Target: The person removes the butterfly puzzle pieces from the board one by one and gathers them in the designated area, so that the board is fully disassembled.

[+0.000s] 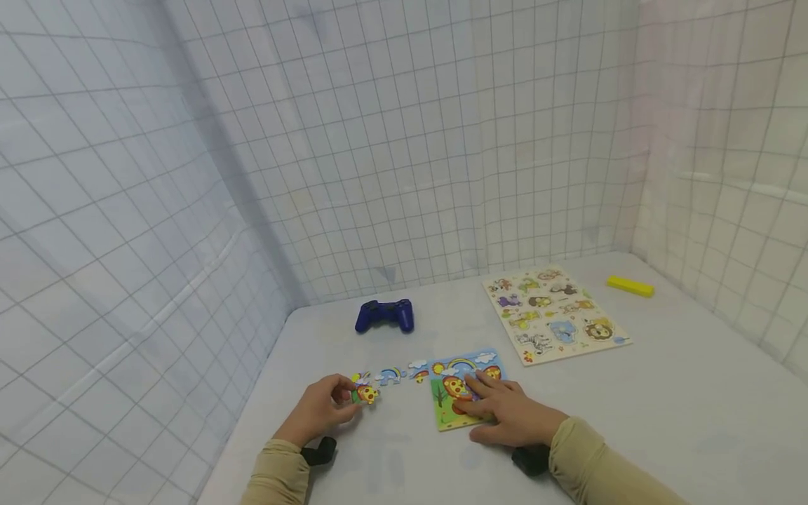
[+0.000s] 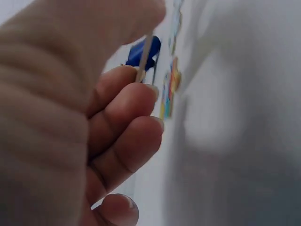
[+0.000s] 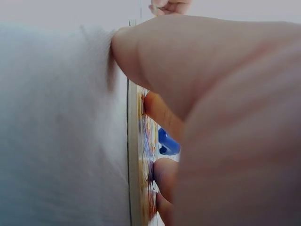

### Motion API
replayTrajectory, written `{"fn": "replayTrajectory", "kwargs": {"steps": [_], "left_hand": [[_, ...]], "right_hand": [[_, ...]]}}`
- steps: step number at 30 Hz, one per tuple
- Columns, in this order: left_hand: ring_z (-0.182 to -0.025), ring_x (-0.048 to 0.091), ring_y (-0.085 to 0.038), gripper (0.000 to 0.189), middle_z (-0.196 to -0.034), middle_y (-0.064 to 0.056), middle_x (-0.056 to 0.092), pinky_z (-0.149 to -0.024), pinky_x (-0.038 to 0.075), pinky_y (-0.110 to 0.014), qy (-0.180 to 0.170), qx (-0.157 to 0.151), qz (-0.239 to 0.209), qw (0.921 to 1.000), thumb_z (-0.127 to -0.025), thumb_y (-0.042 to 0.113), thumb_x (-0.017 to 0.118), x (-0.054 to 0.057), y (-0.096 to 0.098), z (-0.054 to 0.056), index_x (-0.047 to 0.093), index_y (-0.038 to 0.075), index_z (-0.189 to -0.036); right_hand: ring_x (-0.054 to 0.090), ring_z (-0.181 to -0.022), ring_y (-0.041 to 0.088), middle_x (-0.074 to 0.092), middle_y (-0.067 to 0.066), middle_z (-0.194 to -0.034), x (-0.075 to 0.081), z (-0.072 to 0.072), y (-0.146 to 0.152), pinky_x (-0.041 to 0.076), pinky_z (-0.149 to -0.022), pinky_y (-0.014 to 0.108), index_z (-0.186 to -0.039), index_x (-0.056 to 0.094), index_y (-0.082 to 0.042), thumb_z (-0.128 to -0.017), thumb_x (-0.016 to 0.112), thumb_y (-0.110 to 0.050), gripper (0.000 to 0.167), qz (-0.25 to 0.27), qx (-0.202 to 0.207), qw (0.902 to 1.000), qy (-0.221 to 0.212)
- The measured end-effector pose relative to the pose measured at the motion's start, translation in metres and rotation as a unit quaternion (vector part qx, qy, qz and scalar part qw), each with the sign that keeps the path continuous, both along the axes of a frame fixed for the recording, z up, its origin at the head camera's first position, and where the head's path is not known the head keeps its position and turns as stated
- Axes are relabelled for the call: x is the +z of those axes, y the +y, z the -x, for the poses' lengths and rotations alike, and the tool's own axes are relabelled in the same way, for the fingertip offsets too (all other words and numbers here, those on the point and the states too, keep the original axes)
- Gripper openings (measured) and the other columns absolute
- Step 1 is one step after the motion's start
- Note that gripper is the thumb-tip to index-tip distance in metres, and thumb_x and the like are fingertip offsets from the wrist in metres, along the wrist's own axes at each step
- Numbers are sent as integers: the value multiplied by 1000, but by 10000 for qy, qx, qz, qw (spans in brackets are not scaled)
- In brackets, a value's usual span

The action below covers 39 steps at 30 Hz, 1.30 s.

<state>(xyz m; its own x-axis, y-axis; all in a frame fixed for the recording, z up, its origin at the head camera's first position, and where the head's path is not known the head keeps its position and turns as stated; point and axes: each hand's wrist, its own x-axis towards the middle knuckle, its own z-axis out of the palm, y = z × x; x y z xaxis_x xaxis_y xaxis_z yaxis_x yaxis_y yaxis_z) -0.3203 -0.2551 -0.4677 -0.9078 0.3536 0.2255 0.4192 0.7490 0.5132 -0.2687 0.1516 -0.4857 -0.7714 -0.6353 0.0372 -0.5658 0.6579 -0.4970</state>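
Observation:
My left hand (image 1: 320,408) pinches a small, colourful jigsaw piece (image 1: 366,394) between thumb and fingers, low over the white table. Edge-on, that piece (image 2: 145,55) appears as a thin strip in the left wrist view. Two more jigsaw pieces, one with a rainbow (image 1: 390,376) and one with a cloud (image 1: 418,366), lie between that hand and the picture puzzle board (image 1: 445,415). On this board rests my right hand (image 1: 508,412), fingers spread over the picture and hiding part of it. Its thumb (image 3: 141,52) lies by the board's near edge.
A dark blue game controller (image 1: 385,315) lies behind the loose pieces. Farther right is a larger board of animal pictures (image 1: 521,337), with a yellow block (image 1: 630,286) beyond it. Grid-patterned white cloth (image 1: 391,154) hangs behind and along both sides of the table.

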Motion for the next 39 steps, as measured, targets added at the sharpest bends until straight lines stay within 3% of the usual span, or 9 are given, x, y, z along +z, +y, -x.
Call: {"fn": "replayTrajectory", "kwargs": {"steps": [8,23,26,29,32,34,39], "left_hand": [[-81,55,-5,31,-88,8,60,-75,50,-25,-187,-333,168,9991,-81,21,87,-5,-13,0,67,13,-104],[-86,57,-10,31,-92,6,62,-79,51,-28,-528,-265,395,9975,-82,26,88,2,-18,-1,71,14,-106],[-85,57,-11,35,-90,5,62,-77,50,-27,-351,-138,335,9987,-82,27,87,4,-15,-4,70,13,-109],[-83,57,-11,36,-90,4,62,-73,49,-27,-29,115,-39,9999,-84,26,86,8,1,-8,71,11,-113],[-83,59,-9,29,-92,5,64,-71,49,-25,161,196,-635,9977,-90,23,81,11,34,-12,71,11,-114],[-83,61,-8,24,-93,5,66,-72,50,-23,57,36,-917,9958,-94,21,77,12,60,-14,71,11,-115],[-92,66,-11,24,-103,1,71,-80,54,-29,-738,-442,-1077,9905,-99,22,69,13,122,-14,70,8,-119]], "right_hand": [[8,-159,38,22,10,-171,1,0,1,18,-118,68,-151,51,-38,-99,60,-56,56,29,-8,9999,-147],[9,-158,41,24,12,-170,3,-2,1,19,-116,69,-150,53,-37,-98,61,-55,56,140,-21,9997,-184],[11,-158,42,26,13,-169,4,-2,0,20,-115,69,-150,53,-36,-98,62,-55,56,135,10,9998,-140],[13,-157,43,27,14,-169,3,-2,0,21,-114,70,-149,55,-35,-99,61,-52,53,176,11,9998,-79],[16,-157,44,30,15,-167,2,-1,1,22,-114,71,-147,58,-34,-102,60,-45,46,279,27,9996,-8],[19,-156,45,32,15,-166,1,1,1,24,-113,72,-145,60,-33,-103,60,-41,42,354,54,9993,66],[27,-151,50,41,19,-161,0,4,1,27,-108,79,-139,66,-29,-102,63,-34,37,654,132,9974,261]]}}
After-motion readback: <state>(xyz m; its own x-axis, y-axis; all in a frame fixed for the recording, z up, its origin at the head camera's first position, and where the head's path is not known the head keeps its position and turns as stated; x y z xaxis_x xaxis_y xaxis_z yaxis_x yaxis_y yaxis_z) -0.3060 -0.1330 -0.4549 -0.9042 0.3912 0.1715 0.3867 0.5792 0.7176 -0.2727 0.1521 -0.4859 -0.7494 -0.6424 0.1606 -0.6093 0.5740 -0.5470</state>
